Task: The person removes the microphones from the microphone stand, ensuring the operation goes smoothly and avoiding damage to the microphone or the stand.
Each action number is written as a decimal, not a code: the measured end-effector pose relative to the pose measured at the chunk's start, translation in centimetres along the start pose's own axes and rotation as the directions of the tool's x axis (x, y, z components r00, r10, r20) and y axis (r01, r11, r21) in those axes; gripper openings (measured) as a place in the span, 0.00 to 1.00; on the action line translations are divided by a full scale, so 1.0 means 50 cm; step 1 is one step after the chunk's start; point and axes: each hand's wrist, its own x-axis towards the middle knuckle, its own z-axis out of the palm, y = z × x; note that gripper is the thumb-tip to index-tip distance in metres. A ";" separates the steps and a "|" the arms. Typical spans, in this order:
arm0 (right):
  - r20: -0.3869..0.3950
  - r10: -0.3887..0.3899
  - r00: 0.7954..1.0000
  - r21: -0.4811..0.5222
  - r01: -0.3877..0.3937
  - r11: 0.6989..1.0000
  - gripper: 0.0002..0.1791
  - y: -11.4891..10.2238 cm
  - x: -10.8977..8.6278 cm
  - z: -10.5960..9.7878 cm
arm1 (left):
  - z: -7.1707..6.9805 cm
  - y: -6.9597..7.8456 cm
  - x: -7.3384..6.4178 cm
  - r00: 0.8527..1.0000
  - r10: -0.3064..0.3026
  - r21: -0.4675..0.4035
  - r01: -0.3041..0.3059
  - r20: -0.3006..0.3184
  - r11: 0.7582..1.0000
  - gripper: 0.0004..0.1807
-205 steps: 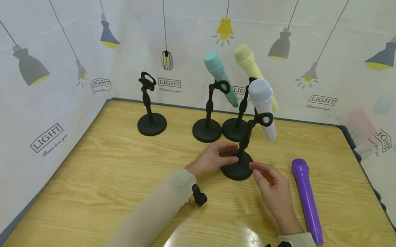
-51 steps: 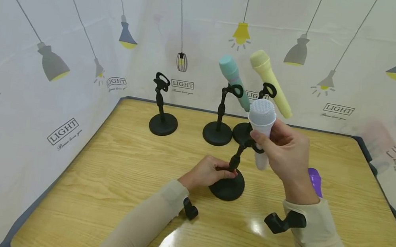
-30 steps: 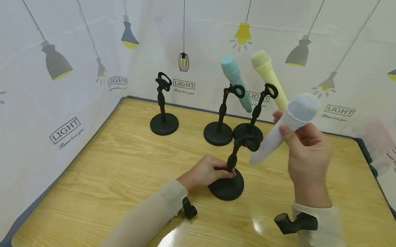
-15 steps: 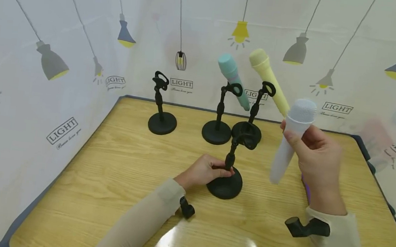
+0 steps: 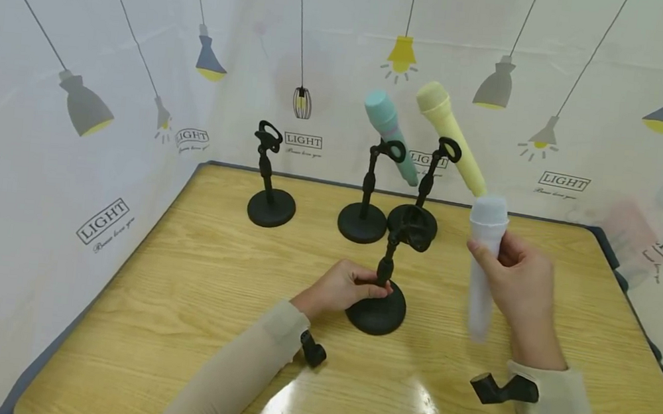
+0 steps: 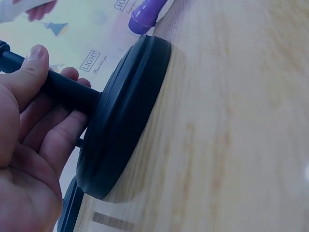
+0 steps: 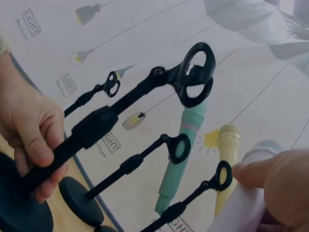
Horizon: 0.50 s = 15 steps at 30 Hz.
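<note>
My left hand (image 5: 342, 291) grips the pole of the front black microphone stand (image 5: 378, 311) just above its round base, which sits on the table. The left wrist view shows thumb and fingers round that pole (image 6: 72, 92). The stand's clip (image 7: 197, 75) holds nothing. To its right, my right hand (image 5: 524, 285) holds a white microphone (image 5: 485, 248) by its upper body, head up and tail hanging down. A purple microphone (image 6: 145, 17) lies on the table, hidden in the head view behind my right hand and arm.
Behind stand two stands, one bearing a teal microphone (image 5: 391, 136), the other a pale yellow microphone (image 5: 452, 135). Another stand (image 5: 271, 208) with a bare clip is at the back left. A printed backdrop (image 5: 347, 48) surrounds the wooden table (image 5: 208, 302).
The white microphone was in the front stand's clip; my right hand took hold of it, drew it out, moved it right and lowered it upright. My left hand now grips the stand's pole.
</note>
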 end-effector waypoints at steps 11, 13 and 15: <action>0.021 0.019 1.000 -0.238 -0.014 0.971 0.32 0.056 0.006 0.020 | 0.002 0.003 -0.005 1.000 -0.018 0.006 0.018 0.000 1.000 0.07; 0.030 0.025 0.999 -0.258 -0.017 0.966 0.33 0.067 0.006 0.021 | 0.001 0.004 -0.004 1.000 -0.016 0.004 0.016 0.002 1.000 0.08; 0.044 0.034 0.998 -0.274 -0.021 0.962 0.35 0.077 0.008 0.022 | 0.000 0.004 -0.002 1.000 -0.014 0.002 0.014 0.002 1.000 0.07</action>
